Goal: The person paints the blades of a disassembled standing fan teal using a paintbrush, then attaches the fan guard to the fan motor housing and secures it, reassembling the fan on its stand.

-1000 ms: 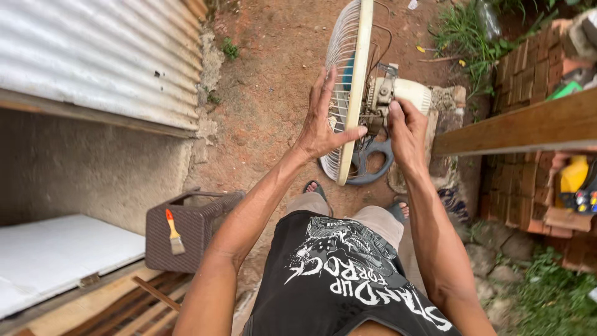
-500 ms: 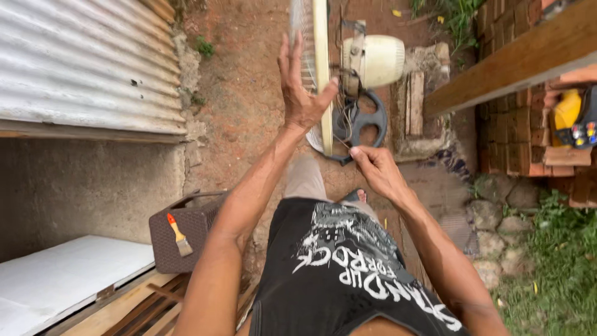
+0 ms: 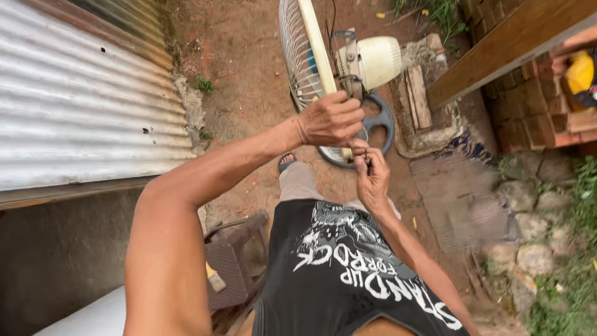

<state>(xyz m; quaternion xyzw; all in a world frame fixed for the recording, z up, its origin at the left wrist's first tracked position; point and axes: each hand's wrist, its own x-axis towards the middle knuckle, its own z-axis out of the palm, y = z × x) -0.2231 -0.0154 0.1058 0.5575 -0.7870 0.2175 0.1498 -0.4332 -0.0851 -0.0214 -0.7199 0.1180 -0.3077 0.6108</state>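
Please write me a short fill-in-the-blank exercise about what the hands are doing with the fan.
1. The left hand grips the fan's cream ____ rim.
2. The right hand pinches something small just ____ the left hand.
3. The fan's cream motor housing sits above its dark ____ base.

Missing words: guard; below; round

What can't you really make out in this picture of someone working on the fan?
- Small thing pinched by the right hand: too small and blurred to name, head view.
- Fan: top of the grille cut off by the upper edge; lower rim hidden behind the left hand.
- Fan blades: mostly hidden by the grille wires.
- Yellow object on the bricks: cut by the right edge.
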